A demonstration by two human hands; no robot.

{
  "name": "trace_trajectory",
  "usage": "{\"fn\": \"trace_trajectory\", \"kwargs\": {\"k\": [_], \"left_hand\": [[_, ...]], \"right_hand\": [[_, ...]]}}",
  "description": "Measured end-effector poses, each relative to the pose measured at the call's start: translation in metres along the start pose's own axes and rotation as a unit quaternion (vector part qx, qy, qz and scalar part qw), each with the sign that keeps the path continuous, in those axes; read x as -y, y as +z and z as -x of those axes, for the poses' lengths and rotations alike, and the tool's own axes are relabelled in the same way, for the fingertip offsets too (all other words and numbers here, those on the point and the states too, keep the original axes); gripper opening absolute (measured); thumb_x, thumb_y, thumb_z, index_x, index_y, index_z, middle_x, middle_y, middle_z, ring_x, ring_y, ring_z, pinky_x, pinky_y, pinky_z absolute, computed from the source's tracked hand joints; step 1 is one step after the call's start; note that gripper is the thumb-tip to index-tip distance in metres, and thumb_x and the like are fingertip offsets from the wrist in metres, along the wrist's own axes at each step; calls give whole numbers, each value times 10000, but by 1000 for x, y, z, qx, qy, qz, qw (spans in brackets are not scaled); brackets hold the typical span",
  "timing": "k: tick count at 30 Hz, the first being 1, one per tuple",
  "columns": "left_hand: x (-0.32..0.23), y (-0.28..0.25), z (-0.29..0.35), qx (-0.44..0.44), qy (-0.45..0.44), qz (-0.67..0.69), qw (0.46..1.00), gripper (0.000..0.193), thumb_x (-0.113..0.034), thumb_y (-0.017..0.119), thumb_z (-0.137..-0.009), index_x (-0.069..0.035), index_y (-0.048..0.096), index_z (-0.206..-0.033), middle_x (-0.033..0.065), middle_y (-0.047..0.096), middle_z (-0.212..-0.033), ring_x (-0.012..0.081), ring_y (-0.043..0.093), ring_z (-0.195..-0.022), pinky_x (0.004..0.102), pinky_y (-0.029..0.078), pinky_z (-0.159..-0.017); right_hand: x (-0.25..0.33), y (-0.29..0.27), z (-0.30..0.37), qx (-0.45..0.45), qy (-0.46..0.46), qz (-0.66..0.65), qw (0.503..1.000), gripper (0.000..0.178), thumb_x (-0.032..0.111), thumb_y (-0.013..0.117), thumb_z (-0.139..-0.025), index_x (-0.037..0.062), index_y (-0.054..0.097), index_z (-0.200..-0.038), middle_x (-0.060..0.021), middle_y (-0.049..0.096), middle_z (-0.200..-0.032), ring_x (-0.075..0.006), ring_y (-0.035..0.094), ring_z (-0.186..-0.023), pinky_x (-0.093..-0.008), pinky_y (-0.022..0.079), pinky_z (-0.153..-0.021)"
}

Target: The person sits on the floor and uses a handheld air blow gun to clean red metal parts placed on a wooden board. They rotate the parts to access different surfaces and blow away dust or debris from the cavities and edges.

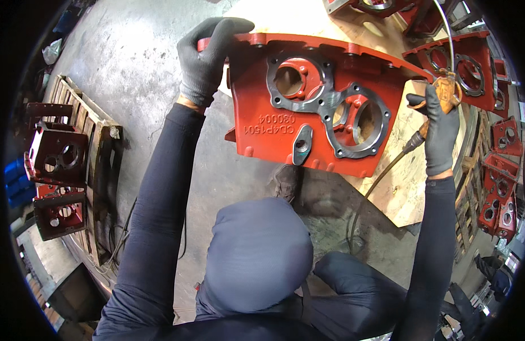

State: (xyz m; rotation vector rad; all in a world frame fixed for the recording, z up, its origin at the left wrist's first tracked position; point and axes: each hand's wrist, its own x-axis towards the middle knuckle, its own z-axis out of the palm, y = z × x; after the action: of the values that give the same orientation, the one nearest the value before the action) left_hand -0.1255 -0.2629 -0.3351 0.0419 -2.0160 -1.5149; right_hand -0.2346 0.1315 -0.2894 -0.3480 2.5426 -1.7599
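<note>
A large red cast-metal housing (248, 99) with machined round openings stands tilted in front of me, over a pale wooden board (401, 196). My left hand (203, 62), in a dark grey glove, is closed over its upper left corner. In my gloved right hand (442, 133), just beyond the housing's right end, is an orange air blow gun (446, 94). A long thin tube rises from the gun's top, and a dark hose (381, 177) runs down from its handle. The fingers of my right hand are wrapped round the gun, partly hidden by it.
On the left, a wooden pallet (97, 153) stands beside red housings (58, 150). More red castings crowd the right side (501, 190) and upper right (478, 71). My shoe (286, 181) is on the grey floor below the housing, near the hose.
</note>
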Motion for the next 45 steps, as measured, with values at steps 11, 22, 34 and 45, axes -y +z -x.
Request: {"fn": "trace_trajectory", "kwargs": {"k": [11,22,34,45], "left_hand": [[-16,10,-15,-52,-109,1,993,365,-333,586,-1014,-12,752,-960,16,704,-777,74,605,-656,224,457,-603],[45,-5,-60,-66,-106,-48,991,407,-389,610,-1000,-10,751,-1040,16,721,-881,66,604,-772,229,488,-680],[49,7,-74,-63,-68,13,996,397,-384,673,-964,8,735,-967,-16,679,-820,60,577,-743,237,486,-685],[54,13,-81,-58,-83,16,995,399,-391,677,-955,2,737,-993,-1,679,-828,63,582,-751,241,500,-706]], "right_hand": [[-16,-3,-38,-55,-101,187,976,344,60,527,-1026,25,626,-1353,-72,676,-1246,-135,646,-1066,-278,496,-961],[-8,1,-98,-6,-78,138,987,410,-21,438,-997,10,602,-1371,-123,690,-1217,-159,680,-1057,-285,528,-966],[2,14,-119,-72,20,66,995,296,69,519,-1040,-64,632,-1279,-152,699,-1129,-179,724,-902,-315,589,-841],[0,13,-127,3,-56,30,998,256,86,580,-1020,-23,687,-1224,-52,692,-993,-114,684,-849,-275,575,-779]]}}
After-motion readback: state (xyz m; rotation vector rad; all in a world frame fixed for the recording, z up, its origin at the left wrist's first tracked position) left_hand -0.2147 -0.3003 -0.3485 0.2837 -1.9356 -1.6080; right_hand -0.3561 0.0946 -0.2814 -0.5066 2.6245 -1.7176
